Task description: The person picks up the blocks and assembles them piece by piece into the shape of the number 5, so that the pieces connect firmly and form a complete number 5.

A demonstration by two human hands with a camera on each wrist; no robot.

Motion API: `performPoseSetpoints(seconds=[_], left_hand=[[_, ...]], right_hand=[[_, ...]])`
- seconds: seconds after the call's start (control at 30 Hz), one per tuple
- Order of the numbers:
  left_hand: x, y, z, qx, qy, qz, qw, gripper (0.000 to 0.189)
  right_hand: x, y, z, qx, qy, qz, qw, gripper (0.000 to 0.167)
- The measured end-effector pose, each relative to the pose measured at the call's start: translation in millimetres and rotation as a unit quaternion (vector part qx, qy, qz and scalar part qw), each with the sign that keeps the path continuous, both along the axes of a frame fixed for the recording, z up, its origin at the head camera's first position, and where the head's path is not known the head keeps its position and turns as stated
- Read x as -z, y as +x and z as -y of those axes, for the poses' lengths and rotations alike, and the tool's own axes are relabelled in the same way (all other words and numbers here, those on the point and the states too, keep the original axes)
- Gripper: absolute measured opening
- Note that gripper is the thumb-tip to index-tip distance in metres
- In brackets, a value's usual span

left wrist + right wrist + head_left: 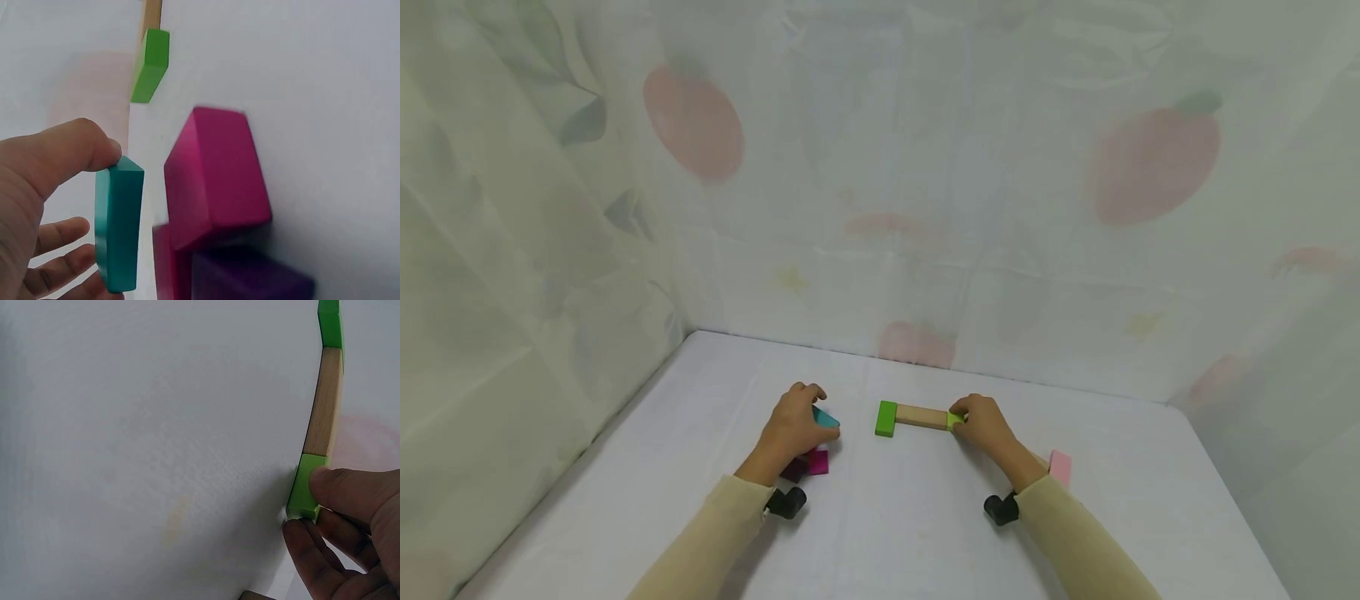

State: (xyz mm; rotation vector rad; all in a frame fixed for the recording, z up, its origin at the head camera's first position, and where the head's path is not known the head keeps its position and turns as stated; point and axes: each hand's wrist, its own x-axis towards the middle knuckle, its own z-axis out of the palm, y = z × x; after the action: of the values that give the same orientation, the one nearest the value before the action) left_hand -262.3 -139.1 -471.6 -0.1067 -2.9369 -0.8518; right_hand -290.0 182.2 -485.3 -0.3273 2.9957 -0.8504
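Between thumb and fingers, my left hand (pixel 792 423) pinches a teal block (pixel 120 224) by its ends, beside several magenta and dark purple blocks. The closest of these is a magenta block (pixel 215 175); a dark purple block (pixel 250 275) lies partly under my wrist in the head view. My right hand (pixel 987 425) pinches a light green block (pixel 306 484) at the right end of a row. That block meets a plain wooden block (pixel 921 417), whose other end touches a green block (pixel 886 418) set crosswise.
A pink block (pixel 1060 468) lies by my right wrist, with a wooden piece partly hidden beside it. The white table (pixel 895 533) ends at a hanging fruit-print sheet (pixel 925 208) at the back and another sheet (pixel 512 333) on the left.
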Motion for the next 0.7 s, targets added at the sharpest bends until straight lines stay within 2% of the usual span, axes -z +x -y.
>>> performPoseSetpoints(seconds=[0.23, 0.47, 0.7], left_hand=[[4.3, 2.6, -9.4, 0.023, 0.004, 0.001, 0.9997, 0.058], [4.1, 7.4, -18.4, 0.048, 0.005, 0.004, 0.9988, 0.057], [4.3, 14.5, -27.9, 0.095, 0.005, 0.022, 0.9952, 0.055]], right_hand=[[1.5, -1.0, -0.2, 0.0, 0.006, -0.004, 1.0, 0.023], [-0.4, 0.8, 1.4, -0.002, 0.005, -0.005, 1.0, 0.023], [-0.5, 0.0, 0.7, 0.004, 0.006, -0.007, 1.0, 0.022]])
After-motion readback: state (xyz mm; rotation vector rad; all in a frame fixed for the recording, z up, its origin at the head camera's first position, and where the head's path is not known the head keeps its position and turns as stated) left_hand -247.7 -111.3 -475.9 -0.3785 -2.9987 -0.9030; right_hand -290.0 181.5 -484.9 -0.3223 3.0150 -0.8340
